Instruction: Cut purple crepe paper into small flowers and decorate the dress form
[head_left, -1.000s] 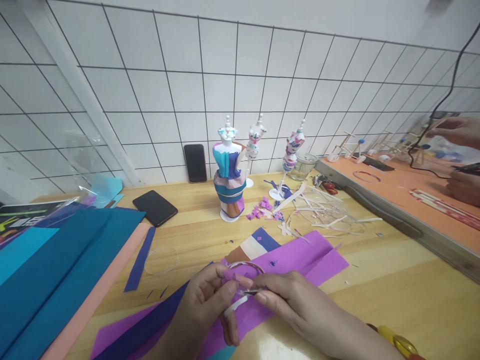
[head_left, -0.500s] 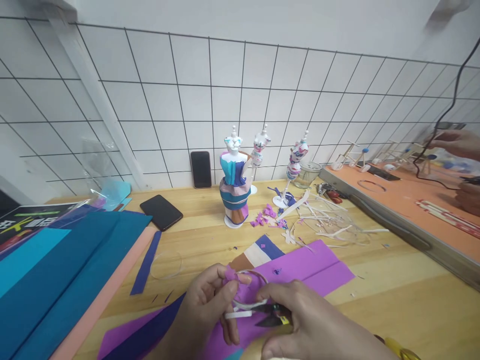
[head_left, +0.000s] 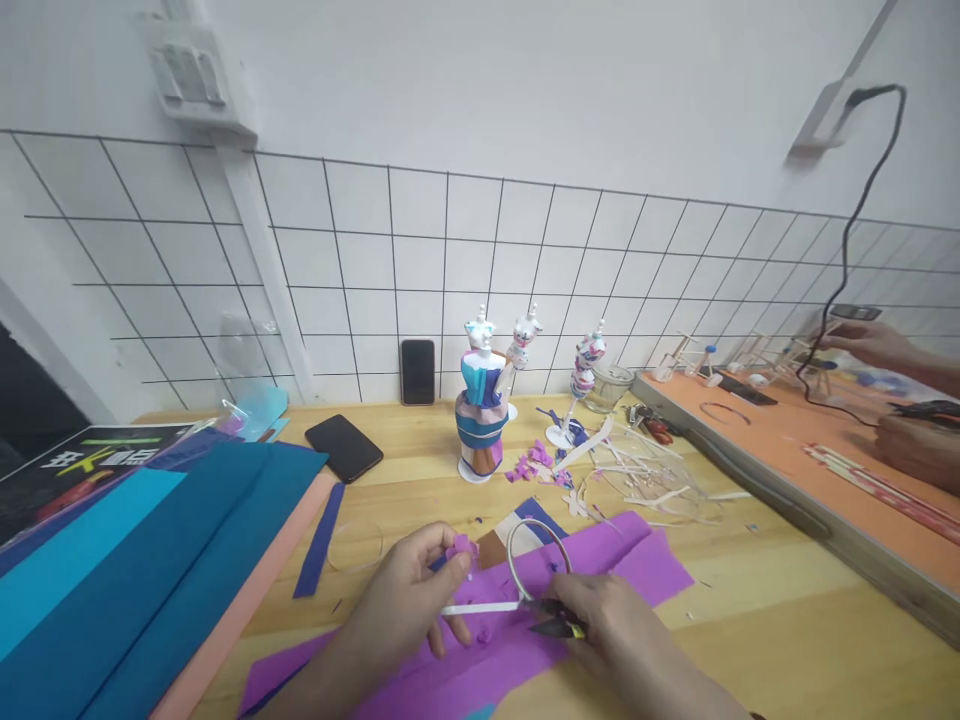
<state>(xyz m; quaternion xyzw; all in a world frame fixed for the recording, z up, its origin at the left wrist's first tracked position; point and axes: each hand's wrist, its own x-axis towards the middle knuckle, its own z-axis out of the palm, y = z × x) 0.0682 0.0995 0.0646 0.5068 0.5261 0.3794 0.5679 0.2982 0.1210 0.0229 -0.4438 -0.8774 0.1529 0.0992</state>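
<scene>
My left hand (head_left: pixel 409 590) pinches a small piece of purple crinkled paper (head_left: pixel 463 549) between thumb and forefinger. In my right hand (head_left: pixel 611 620) are dark-bladed scissors (head_left: pixel 556 629), along with a thin white ring (head_left: pixel 511 565) that looks like a narrow tape roll. A white strip (head_left: pixel 484 608) runs from the ring toward the lower fingers of my left hand; whether they touch it I cannot tell. Beneath both hands lies a purple sheet (head_left: pixel 600 547). Behind it is a striped blue, white and brown paper piece (head_left: pixel 506 535).
A small dress form (head_left: pixel 480 410) in coloured paper stands at the back, near two smaller ones. Two phones (head_left: pixel 345 447) (head_left: pixel 418 372), scraps and tangled strips (head_left: pixel 645 465) lie around. Coloured sheets (head_left: pixel 150 560) fill the left. At right, another person's hands (head_left: pixel 862 345) work over an orange table (head_left: pixel 765 440).
My right hand has drawn the ring and scissors away from my left fingers, and the ring stands more upright. The white strip reaches further across. The view has tilted up.
</scene>
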